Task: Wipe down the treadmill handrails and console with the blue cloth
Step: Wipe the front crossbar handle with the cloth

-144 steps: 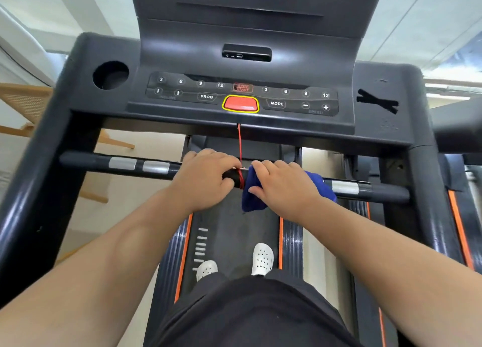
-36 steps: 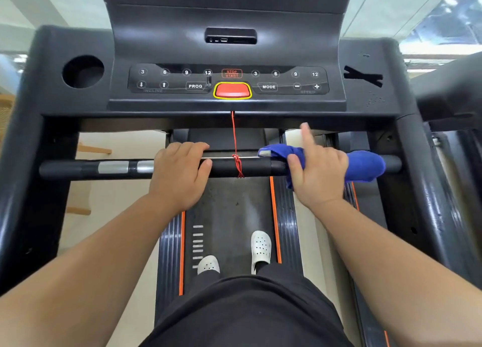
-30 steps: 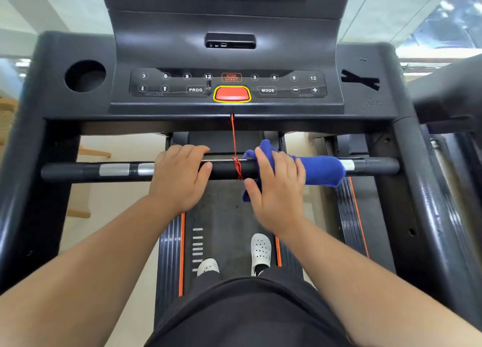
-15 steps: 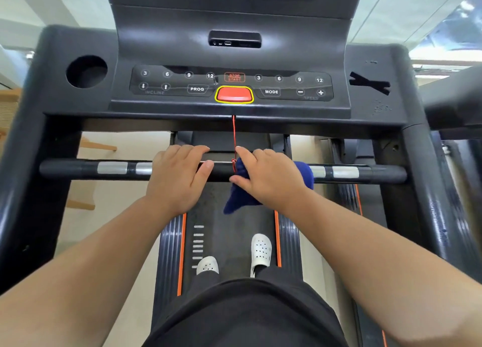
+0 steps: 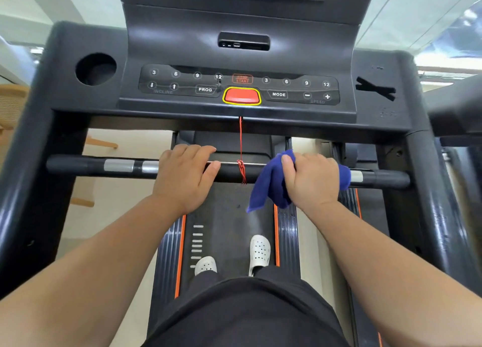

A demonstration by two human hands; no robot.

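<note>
Bright daylight, glossy glare, edges warped and blurred.

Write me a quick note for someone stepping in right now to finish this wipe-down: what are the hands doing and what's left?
Left hand: bare, gripping the front crossbar, left of the red cord.
Right hand: closed on the blue cloth, pressing it around the bar right of the cord.
In progress: the bar's right half.
Left, as far as can be judged: the bar under and beyond the left hand, the side handrails, the console.
</note>
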